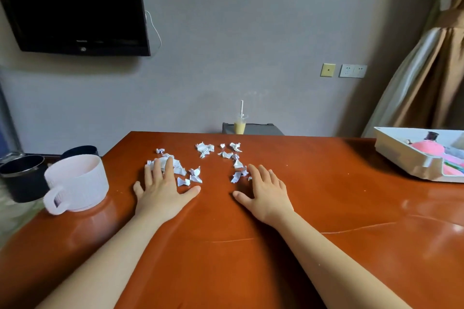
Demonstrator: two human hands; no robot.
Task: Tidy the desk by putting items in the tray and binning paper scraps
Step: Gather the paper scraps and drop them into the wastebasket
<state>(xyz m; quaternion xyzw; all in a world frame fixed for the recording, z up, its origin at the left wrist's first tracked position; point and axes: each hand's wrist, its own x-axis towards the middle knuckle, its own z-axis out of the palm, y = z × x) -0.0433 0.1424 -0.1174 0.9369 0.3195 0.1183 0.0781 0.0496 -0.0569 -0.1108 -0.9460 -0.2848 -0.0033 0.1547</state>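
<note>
Crumpled white paper scraps [204,149] lie scattered across the middle of the red-brown desk [326,208], in two loose groups, roughly fifteen pieces in all, though an exact count is hard where they bunch. The left hand [163,190] lies flat, palm down, fingers spread, its fingertips resting on the left group of scraps. The right hand [266,192] is likewise flat and spread, its fingertips just touching the near end of the right group; neither hand grips anything. At the far right edge of the desk sits one white tray [401,155] already holding pink items and a dark-capped bottle. At the left edge stands one pale pink bin [75,180] with a handle, and beside it, off the desk, two dark pots [22,175]. Beyond the desk, one cup of yellow drink [239,125] with a straw stands against a grey wall carrying a black screen [75,5], sockets and, at right, a tan curtain [426,78].
</note>
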